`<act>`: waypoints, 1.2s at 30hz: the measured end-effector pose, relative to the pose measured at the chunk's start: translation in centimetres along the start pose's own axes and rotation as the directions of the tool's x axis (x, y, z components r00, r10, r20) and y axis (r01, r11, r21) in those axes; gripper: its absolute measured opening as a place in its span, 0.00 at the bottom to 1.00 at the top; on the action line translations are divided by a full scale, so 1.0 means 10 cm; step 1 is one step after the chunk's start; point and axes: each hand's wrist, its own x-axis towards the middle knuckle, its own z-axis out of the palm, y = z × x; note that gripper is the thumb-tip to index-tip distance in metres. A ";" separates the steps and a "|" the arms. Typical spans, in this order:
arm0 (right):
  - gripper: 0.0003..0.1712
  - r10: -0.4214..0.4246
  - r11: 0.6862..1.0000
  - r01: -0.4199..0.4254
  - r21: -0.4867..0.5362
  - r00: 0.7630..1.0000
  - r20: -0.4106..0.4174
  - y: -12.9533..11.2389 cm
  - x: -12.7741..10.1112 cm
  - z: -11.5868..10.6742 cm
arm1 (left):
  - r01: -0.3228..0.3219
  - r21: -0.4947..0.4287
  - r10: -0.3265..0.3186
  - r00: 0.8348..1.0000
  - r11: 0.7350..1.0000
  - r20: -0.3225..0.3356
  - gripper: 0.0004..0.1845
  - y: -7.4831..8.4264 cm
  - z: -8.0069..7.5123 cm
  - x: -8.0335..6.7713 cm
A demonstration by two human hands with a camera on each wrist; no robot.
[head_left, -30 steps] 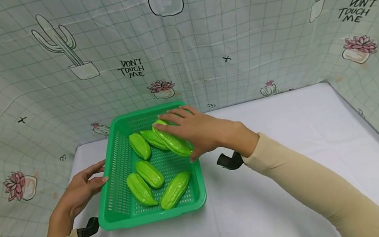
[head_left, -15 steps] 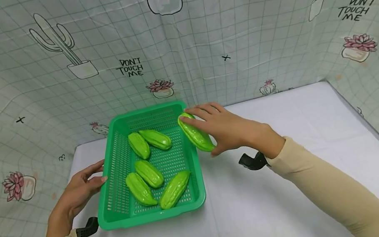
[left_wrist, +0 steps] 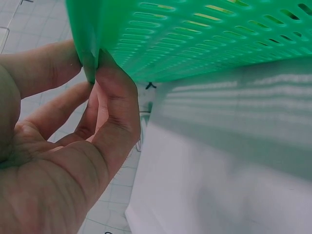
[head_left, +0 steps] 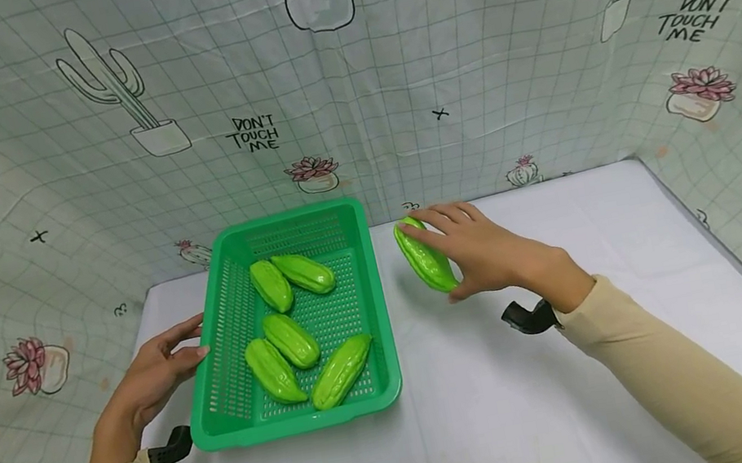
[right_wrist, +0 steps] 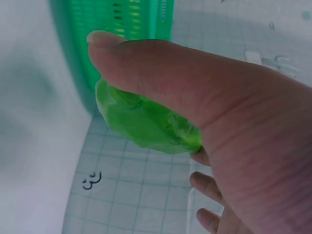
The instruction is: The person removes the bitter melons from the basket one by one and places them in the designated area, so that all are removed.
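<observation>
My right hand [head_left: 486, 248] grips a glossy, light green bitter melon [head_left: 424, 257] between thumb and fingers, above the table just right of the green basket [head_left: 387, 320]. In the right wrist view the thumb lies across the bitter melon [right_wrist: 146, 124], hiding part of it. At the basket's left side, my left hand [head_left: 156, 371] pinches the rim. The left wrist view shows thumb and fingers on either side of that rim [left_wrist: 87, 44]. Inside the basket lie several more bitter melons [head_left: 341, 372], two near the back and the others toward the front.
A white cloth covers the table [head_left: 523, 420]. Behind and to both sides hangs a grid-patterned curtain [head_left: 392, 95] printed with cacti and words. A black camera mount [head_left: 529, 317] sticks out from the right wrist, another [head_left: 171, 447] from the left.
My right hand has carried the bitter melon from over the basket, across its right rim, to above the table on the right. The left hand and basket stay put.
</observation>
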 end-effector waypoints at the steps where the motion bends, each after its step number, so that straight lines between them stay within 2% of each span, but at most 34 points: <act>1: 0.71 0.004 1.000 -0.004 0.003 1.000 0.000 0.02 -0.02 0.01 | 0.001 0.000 -0.001 1.000 1.000 0.000 0.38 0.00 0.00 0.00; 19: 0.68 0.095 0.995 -0.096 0.025 0.995 0.003 0.37 -0.30 0.24 | -0.006 -0.004 0.006 1.000 1.000 -0.004 0.37 -0.01 0.01 0.00; 29: 0.67 0.142 0.989 -0.142 0.040 0.990 0.003 0.52 -0.36 0.35 | -0.002 -0.002 0.002 1.000 1.000 -0.013 0.37 -0.02 0.01 0.00; 36: 0.68 0.187 0.981 -0.188 0.038 0.982 0.030 0.61 -0.39 0.40 | -0.001 0.000 0.001 1.000 1.000 -0.005 0.38 -0.02 0.01 0.01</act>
